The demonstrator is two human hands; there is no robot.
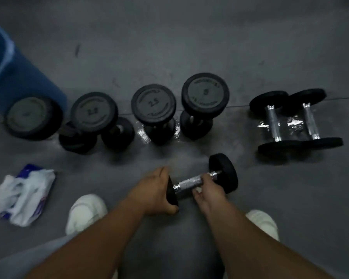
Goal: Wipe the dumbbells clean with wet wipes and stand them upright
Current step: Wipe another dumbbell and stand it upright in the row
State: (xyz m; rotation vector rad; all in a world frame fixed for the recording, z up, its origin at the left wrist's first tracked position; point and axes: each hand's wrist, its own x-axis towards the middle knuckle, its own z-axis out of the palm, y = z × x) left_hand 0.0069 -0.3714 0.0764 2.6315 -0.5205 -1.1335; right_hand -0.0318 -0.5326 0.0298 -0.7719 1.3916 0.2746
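Over grey floor [169,37] — hands [156,191] [209,195] grip dumbbell [189,182].

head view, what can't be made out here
All in the head view:
Blue bin: cut off by the left edge.
Leftmost dumbbell: weight marking lost to blur.
Held dumbbell: near plate mostly covered by the left hand.
Right hand: grips the handle; a wipe under it cannot be told, fingers hide it.
Wipes pack: print blurred.

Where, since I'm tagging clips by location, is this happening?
Probably a gym or workout room: upright dumbbells stand in a row on a dark grey floor, two lying dumbbells rest beside them, and the left hand and right hand hold a small dumbbell.
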